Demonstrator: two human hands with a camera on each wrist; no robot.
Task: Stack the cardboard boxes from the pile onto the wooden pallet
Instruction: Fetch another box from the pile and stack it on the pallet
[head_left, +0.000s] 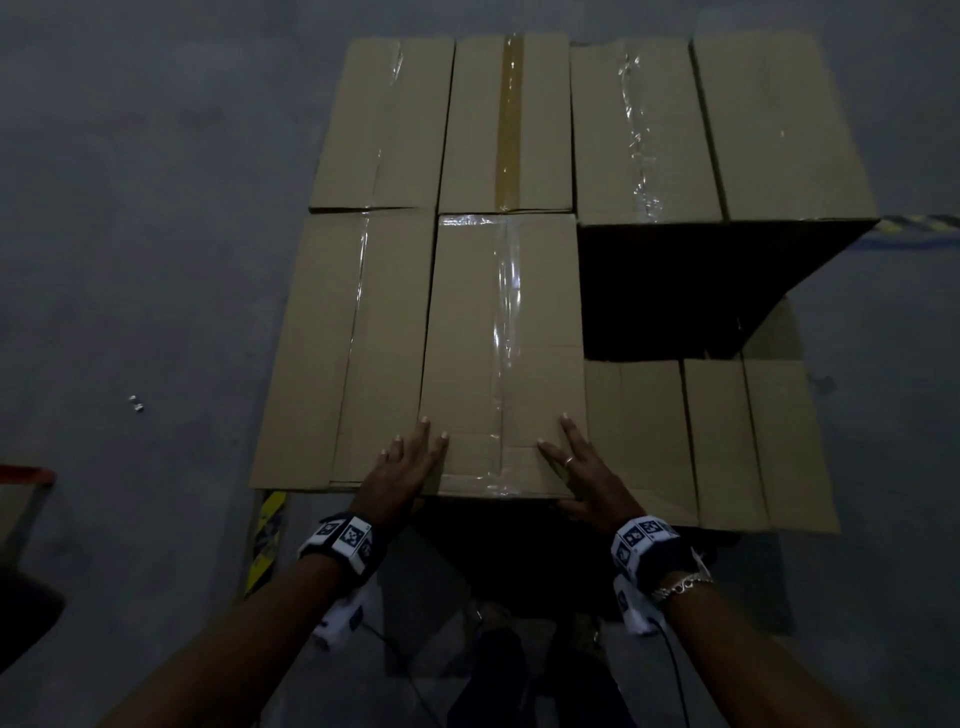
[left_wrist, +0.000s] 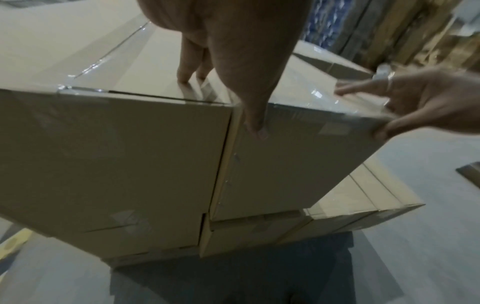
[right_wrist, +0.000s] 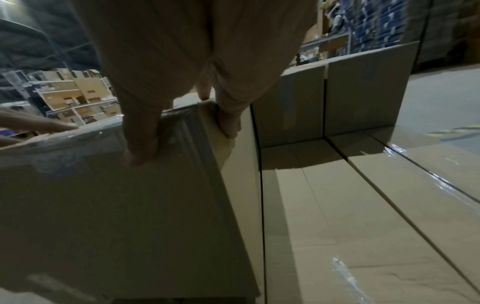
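Head view looks down on a stack of cardboard boxes, with both hands on the near end of the middle box in the front row of the top layer. That box stands flush beside another top-layer box on its left; to its right the layer drops to lower boxes. Four more boxes fill the back row. The left hand lies on the box's near left corner with fingers spread flat on the lid; in the left wrist view its thumb hangs over the edge onto the front face. The right hand mirrors it at the near right corner, fingers spread on top, a ring on one finger; in the right wrist view its thumb bends down over the taped front edge. Clear tape runs along the lid seam. The pallet itself is hidden under the stack. Grey concrete floor surrounds the boxes.
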